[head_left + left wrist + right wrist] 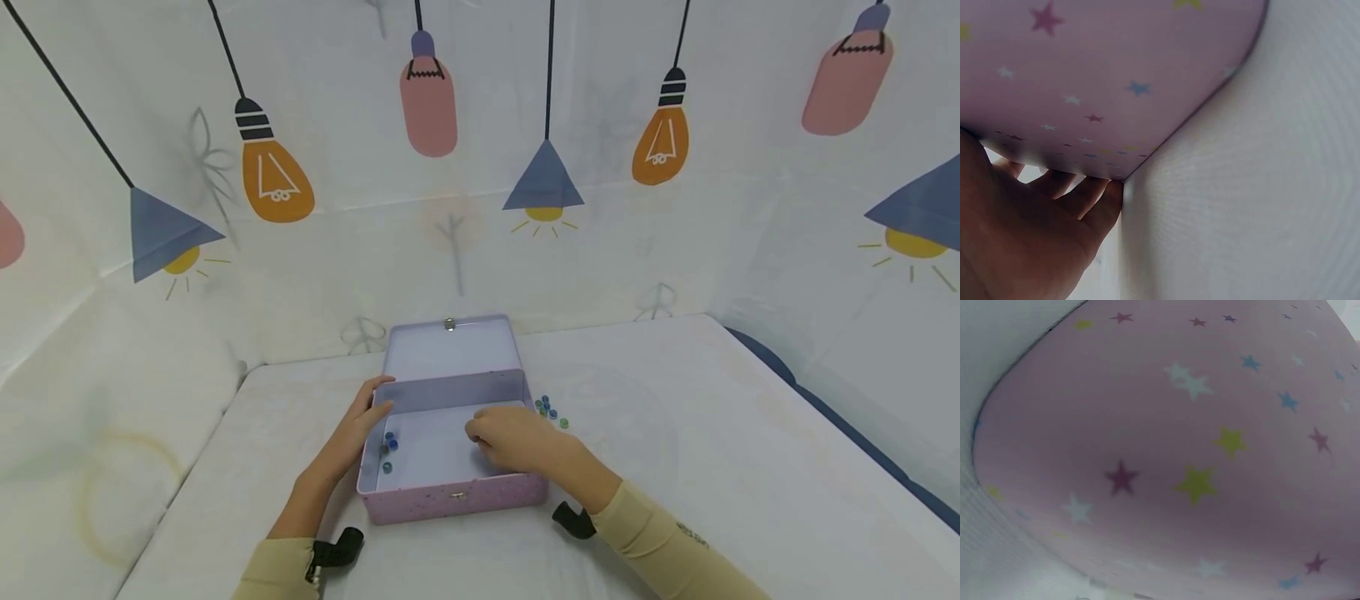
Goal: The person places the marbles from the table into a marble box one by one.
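Observation:
A pink tin box [491, 493] with printed stars and a pale lilac inside lies with its hinged lid [452, 348] tipped back. Its left wall is in the grip of my left hand [352, 435], thumb over the rim and fingers along the outside; the left wrist view has those fingers [1102, 209] against the starry side. Several blue and green glass marbles [393, 445] lie inside at the left. Over the right half of the box, my right hand [517, 437] has curled fingers pointing left; I cannot tell whether they hold anything. Only starry tin fills the right wrist view.
More blue and green marbles [552, 413] lie just outside the box's right wall, on the white-covered table [675, 450]. A pale cloth wall [360, 267] printed with lamps and bulbs rises close behind the lid. Both wrists wear black straps [337, 548].

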A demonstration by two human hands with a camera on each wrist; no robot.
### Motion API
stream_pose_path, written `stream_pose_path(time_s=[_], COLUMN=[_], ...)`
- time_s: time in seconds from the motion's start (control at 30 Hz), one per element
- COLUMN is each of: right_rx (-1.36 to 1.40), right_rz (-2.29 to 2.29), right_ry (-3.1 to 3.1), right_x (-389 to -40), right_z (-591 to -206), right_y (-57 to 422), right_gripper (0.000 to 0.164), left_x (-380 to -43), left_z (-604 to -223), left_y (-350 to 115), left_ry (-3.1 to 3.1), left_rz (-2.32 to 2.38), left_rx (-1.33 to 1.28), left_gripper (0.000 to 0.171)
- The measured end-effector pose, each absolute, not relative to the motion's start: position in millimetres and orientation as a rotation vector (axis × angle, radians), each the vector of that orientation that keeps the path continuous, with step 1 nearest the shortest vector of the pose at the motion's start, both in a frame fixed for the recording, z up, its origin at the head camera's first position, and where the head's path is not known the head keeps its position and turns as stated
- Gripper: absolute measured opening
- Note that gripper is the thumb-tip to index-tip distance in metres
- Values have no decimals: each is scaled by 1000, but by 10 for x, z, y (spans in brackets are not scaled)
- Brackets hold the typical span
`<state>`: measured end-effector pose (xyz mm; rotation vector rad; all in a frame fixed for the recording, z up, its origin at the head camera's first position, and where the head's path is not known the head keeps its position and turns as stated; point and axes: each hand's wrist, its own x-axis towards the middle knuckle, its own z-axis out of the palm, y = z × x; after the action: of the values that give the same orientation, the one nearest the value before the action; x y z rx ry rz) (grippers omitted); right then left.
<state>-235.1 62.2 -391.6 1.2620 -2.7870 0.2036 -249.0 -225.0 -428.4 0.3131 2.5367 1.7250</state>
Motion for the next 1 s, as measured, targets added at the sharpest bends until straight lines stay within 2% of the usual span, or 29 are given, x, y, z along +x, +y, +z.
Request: stream_pose_path(time_s=[0.33, 0.63, 1.0], right_rx=[1272, 1196, 1135], right_rz=[294, 327, 385], right_ry=[-2782, -2806, -2734], right_x=[-2391, -2460, -2525], right_z=[-3805, -3707, -3613], right_y=[676, 817, 972], right_gripper=[11, 19, 16], left_x=[-2500, -2512, -2504], left_z=[-4256, -4270, -4291], left_y=[-2260, -2262, -2266], left_ry=[2548, 2552, 2560], left_rz=[1716, 1711, 1698], left_rx=[317, 322, 320], left_gripper=[48, 48, 46])
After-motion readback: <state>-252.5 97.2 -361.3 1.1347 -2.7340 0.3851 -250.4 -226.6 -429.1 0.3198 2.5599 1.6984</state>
